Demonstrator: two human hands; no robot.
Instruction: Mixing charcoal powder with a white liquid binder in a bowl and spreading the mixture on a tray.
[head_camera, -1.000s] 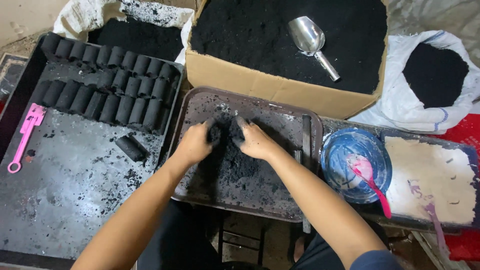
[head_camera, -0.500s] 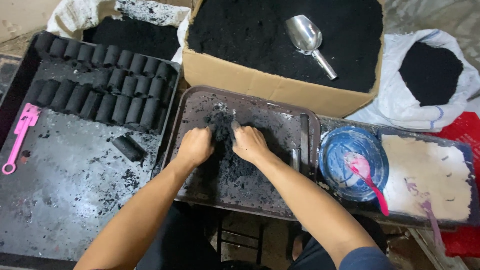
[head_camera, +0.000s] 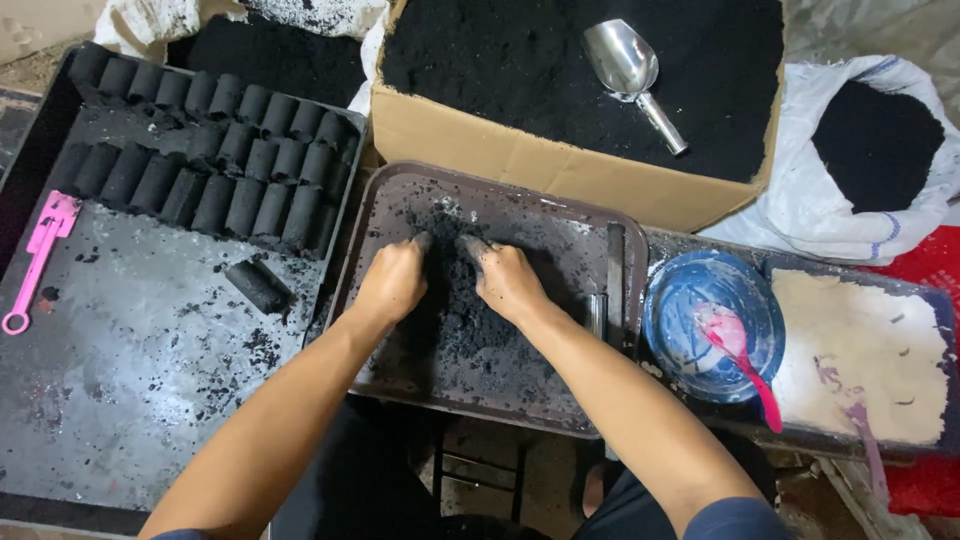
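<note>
Nearest, two bare forearms reaching up from the bottom edge onto a brown tray (head_camera: 560, 395). Left hand (head_camera: 392, 282) palm down, fingers curled loosely together, tips blackened and pressed into the heap of black powder (head_camera: 462, 315) spread across the tray's middle. Right hand (head_camera: 508, 283) just beside it, likewise palm down, fingers bent and close together, tips dug into the same powder; nothing gripped by either hand beyond the loose powder under them. Hands near each other, thumbs almost meeting, not touching.

At the tray's right edge, a dark metal bar (head_camera: 615, 280) lying lengthwise. Right of the tray, a blue bowl (head_camera: 690, 300) with a pink spoon (head_camera: 742, 360) resting inside, then a flat pan of pale powder (head_camera: 860, 350).

Left of the tray, a large black tray (head_camera: 110, 400) dusted with grey, one black cylinder (head_camera: 258, 286) lying alone, a pink tool (head_camera: 38, 258) at the left rim, and farther back two rows of black cylinders (head_camera: 215, 160) packed side by side.

Farthest, a cardboard box (head_camera: 520, 160) full of black powder with a metal scoop (head_camera: 632, 72) on top, and a white sack (head_camera: 800, 200) of black powder to the right.
</note>
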